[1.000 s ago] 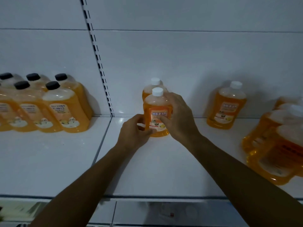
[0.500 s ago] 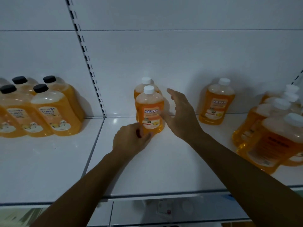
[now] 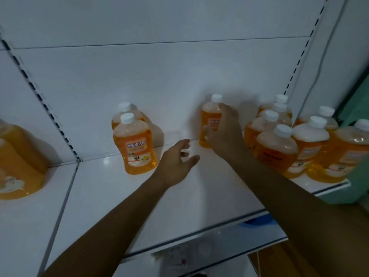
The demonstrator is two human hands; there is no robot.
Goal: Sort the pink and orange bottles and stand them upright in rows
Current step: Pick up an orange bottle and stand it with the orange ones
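Both hands: right (image 3: 225, 134) grips half-hidden orange bottle (image 3: 209, 120); left (image 3: 175, 162) open, empty.

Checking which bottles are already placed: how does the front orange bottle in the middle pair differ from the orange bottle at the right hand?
The front orange white-capped bottle stands free, untouched; the lone orange white-capped bottle by the back wall has the right hand around it. The front one's label shows fully; the lone one's is partly covered by fingers. The front one has a bottle directly behind it; the other has none. Both stand upright.

Glossy clear plastic bottles (image 3: 135, 145) with paper labels; smooth, shiny white shelf (image 3: 111, 196).
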